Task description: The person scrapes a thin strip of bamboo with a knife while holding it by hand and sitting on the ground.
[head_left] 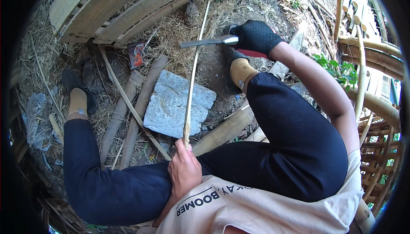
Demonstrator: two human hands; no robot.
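My bare left hand (185, 172) is closed round the near end of a long, thin bamboo strip (193, 80), low in front of my body. The strip runs away from me over a grey stone block (177, 106) toward the wooden slats. In a black glove, my right hand (258, 38) is closed on a knife (204, 42), whose handle is mostly hidden in the fist. Its blade points left and crosses the strip's far half; whether the edge touches the strip I cannot tell. The right hand is above my right shoe (232, 69).
A slatted wooden panel (128, 10) stands at the far left. Bamboo poles (147, 93) lie beside the stone, and another thick piece (224, 131) lies near my right knee. Cut bamboo (356, 10) is stacked at the far right, above a woven basket (380, 161). Clear plastic (38, 118) lies at left.
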